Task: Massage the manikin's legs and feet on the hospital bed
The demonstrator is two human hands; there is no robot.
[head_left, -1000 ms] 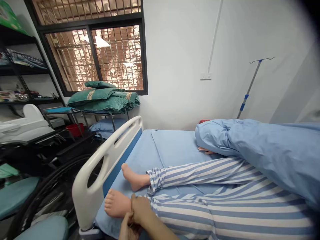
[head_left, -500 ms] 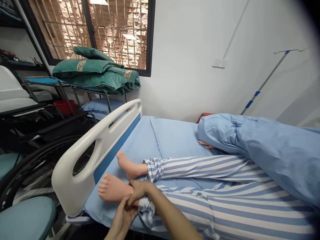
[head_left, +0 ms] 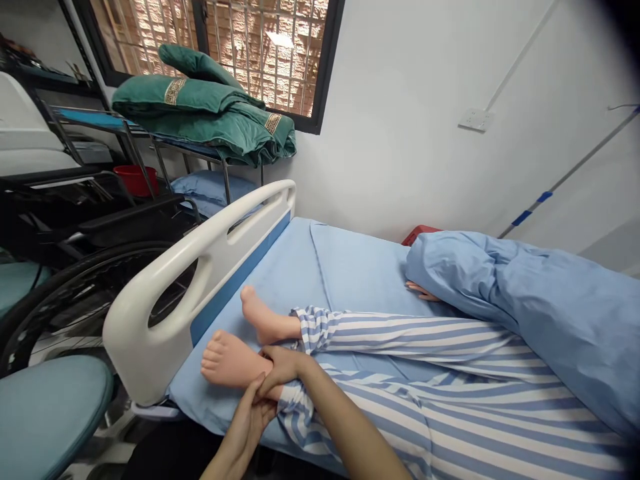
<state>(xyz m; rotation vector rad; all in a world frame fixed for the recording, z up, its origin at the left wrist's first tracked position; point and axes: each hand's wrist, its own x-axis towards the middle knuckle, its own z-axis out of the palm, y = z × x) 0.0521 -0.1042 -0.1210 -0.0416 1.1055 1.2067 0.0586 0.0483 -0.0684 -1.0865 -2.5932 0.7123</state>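
A manikin lies on the bed in blue-and-white striped trousers, its smooth pink feet toward the footboard. My right hand is closed around the ankle of the nearer foot from above, just past the trouser cuff. From the near side, my left hand is at the same ankle, palm turned up, its thumb against the heel side and close to my right thumb. Part of its grip is hidden below the ankle. The other foot rests beyond, toes up, untouched.
The white footboard rises left of the feet. A blue quilt covers the manikin's upper body. A wheelchair and teal stool seats stand at left. Green folded bedding lies under the window; an IV pole leans at right.
The view has shifted and tilted, so the bed and window sit differently in it. Both hands stay at the nearer ankle, with hardly any change in their hold.
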